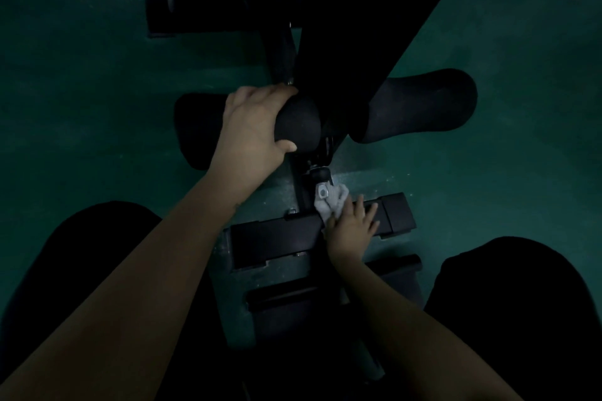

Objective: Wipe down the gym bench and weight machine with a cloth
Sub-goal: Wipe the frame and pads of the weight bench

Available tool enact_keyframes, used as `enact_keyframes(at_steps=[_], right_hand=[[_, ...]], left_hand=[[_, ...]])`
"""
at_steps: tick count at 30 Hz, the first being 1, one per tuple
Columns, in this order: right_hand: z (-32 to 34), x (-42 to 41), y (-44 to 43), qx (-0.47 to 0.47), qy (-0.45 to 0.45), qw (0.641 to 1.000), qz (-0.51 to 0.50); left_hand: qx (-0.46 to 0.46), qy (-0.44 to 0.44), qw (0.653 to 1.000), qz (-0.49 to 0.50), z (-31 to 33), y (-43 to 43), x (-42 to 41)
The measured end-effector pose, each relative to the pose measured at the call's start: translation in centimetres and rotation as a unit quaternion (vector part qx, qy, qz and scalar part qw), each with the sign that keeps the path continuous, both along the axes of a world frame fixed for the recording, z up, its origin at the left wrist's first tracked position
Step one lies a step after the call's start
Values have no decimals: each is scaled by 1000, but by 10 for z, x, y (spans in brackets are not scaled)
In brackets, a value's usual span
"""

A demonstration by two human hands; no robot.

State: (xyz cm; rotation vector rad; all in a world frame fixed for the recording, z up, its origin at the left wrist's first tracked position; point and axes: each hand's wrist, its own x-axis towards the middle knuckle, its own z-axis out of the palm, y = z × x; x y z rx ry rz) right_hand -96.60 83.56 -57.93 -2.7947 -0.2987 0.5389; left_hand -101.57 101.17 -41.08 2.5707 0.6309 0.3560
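Light is dim and detail is limited. The person is bending over the bench (355,29), whose black slanted frame is crossing the upper middle of the view. The left hand (257,122) is gripping the left foam roller (298,120), with fingers curled over its top and the thumb wrapped under its end. A second roller (420,104) is sticking out on the opposite side, untouched. Lower down, the right hand (350,226) is lying flat on the black base crossbar (277,233), fingers straight and slightly spread. It is pressing a pale grey cloth (329,203) against the bar, just beside a small metal bracket (322,193). The cloth is bunching out past the thumb side. Green floor (505,189) is showing all round.
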Motion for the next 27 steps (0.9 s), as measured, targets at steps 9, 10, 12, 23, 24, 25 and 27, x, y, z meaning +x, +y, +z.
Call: enact_keyframes(at_steps=[9,10,12,23,24,25,27], right_hand=[[69,10,22,433,-67,855,-278],[85,13,28,466,-83,837,-276],[113,14,43,513,-70,807,-283],[217,2,79,581,74,756,-291],[231,2,78,581,72,756,-294],[248,3,78,579,68,756,-297],[289,4,77,574,59,762,-294]], left_hand=[[18,4,1000,-10,0,1,-4],[20,5,1000,-11,0,1,-4],[31,7,999,-12,-1,0,-4],[-24,76,997,-14,8,-11,-5],[-40,85,995,-13,23,-11,-4],[-51,88,995,-8,42,-11,-2],[-71,79,994,8,87,-13,-1]])
